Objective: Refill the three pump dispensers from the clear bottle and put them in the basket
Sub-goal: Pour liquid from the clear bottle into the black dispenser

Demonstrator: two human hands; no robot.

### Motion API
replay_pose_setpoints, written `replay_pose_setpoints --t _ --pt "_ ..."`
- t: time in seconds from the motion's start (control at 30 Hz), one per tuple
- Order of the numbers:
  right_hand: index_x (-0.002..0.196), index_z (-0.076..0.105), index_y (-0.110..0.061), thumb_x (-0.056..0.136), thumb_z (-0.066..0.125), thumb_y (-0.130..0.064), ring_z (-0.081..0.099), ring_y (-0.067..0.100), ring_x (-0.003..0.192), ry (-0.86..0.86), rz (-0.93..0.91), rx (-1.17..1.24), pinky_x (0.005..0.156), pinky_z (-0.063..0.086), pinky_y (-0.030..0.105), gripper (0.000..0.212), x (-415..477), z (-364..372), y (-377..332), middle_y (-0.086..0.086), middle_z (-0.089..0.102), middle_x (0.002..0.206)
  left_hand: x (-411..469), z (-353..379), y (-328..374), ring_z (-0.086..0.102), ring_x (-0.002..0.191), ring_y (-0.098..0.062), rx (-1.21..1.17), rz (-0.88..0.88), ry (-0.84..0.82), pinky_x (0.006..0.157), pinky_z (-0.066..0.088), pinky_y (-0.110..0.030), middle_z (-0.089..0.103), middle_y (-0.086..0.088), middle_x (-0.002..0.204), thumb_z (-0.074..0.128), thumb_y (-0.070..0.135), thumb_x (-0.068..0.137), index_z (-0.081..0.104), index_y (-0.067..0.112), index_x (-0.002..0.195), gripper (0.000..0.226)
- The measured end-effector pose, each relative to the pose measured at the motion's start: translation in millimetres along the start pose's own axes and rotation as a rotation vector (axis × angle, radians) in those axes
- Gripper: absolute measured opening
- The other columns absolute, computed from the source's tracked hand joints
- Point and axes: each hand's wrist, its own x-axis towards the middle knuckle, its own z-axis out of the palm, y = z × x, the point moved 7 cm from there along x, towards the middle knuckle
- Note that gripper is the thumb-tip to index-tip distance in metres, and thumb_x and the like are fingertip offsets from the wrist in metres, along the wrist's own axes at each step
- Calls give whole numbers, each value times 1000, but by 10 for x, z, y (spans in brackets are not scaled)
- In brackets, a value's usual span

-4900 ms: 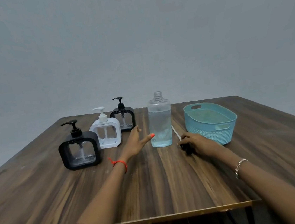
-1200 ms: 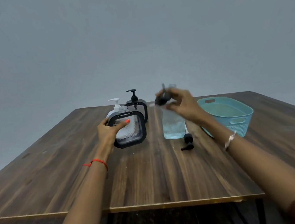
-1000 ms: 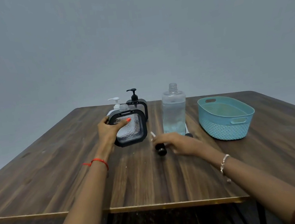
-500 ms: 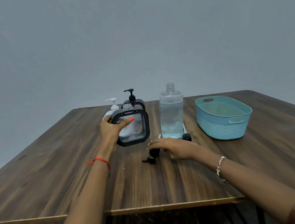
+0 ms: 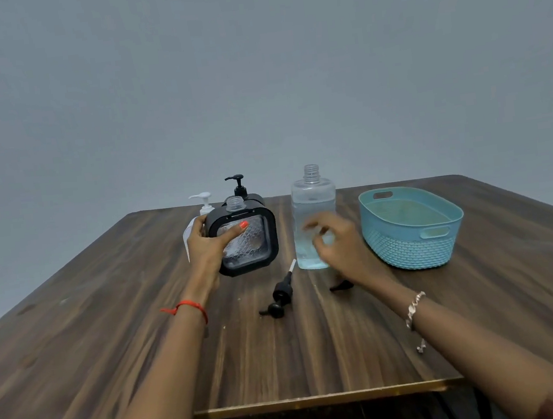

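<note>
The left hand (image 5: 207, 250) grips the uncapped black dispenser (image 5: 247, 238) by its left side, apparently steadying its open neck for pouring, 1 pump head (image 5: 280, 295) lying nearer on the table (image 5: 110, 331), while the right hand (image 5: 339, 245), fingers too blurred to read, hangs before the clear bottle (image 5: 314, 201), left of the basket (image 5: 410, 245).

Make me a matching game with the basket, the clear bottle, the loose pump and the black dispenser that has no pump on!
Things:
1. basket
2. clear bottle
3. loose pump
4. open black dispenser

Clues:
A. lies on its side on the table
B. gripped by the left hand
C. is blue
D. stands upright just left of the basket

Pairs: 1-C, 2-D, 3-A, 4-B.
</note>
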Motion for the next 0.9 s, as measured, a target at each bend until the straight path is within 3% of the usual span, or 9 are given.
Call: replay_pose_setpoints --t 0.03,0.1,0.2,0.27,0.37,0.53,0.63,0.77,0.9 --pt "98 62 -4 72 61 10 56 19 88 108 53 24 77 44 23 30 82 -95 73 7 62 98 9 15 -1 64 90 -21 0 -1 -1 84 53 -38 67 1 94 84 7 61 57 17 100 48" --pt "116 48 -14 69 73 -5 49 14 103 161 194 84 87 44 27 54 244 -160 308 1 49 115 33 52 4 64 88 -19 10 6 -5 82 52 -34 66 3 92 83 7 62 56 17 103 50" --pt "133 29 -26 60 85 -24 46 17 115 38 422 125 94 44 35 92 418 -78 716 1 43 127 68 106 -10 64 84 -15 12 5 -11 75 52 -27 66 -2 95 83 9 65 57 11 107 50" --pt "135 32 -21 53 89 -25 53 22 112 -50 526 228 95 47 43 100 475 27 908 1 51 123 77 153 -37 63 80 -8 -6 -9 -34 66 51 -17 66 0 95 80 11 68 56 9 110 49" --pt "120 55 -15 48 89 -19 63 27 103 -172 533 405 86 55 44 80 560 213 1016 6 67 111 106 228 -92 65 81 -5 -24 -31 -97 63 51 -14 67 4 94 77 13 72 55 7 114 48" --pt "89 67 -27 50 90 -12 69 8 79 -124 479 439 59 53 17 48 572 238 991 -11 74 83 165 286 -153 65 90 -15 -16 -80 -153 67 52 -22 65 -4 104 74 9 75 50 5 119 50" --pt "97 62 -25 49 91 -21 65 -6 73 -33 481 348 53 47 8 56 538 209 927 -13 70 86 181 274 -111 66 83 -9 14 -42 -129 60 52 -16 67 -1 97 77 8 71 56 9 109 43" --pt "101 51 -19 49 91 -27 54 -4 73 61 458 135 51 38 -2 66 607 146 775 -12 57 90 187 256 -40 65 70 -1 83 23 -97 56 50 -11 68 4 87 82 8 65 60 14 93 37" --pt "99 46 -14 49 90 -23 53 15 83 104 395 43 55 37 10 67 759 33 581 -2 55 94 163 243 46 65 65 4 130 81 -70 57 49 -9 68 6 83 86 7 59 60 18 88 40"
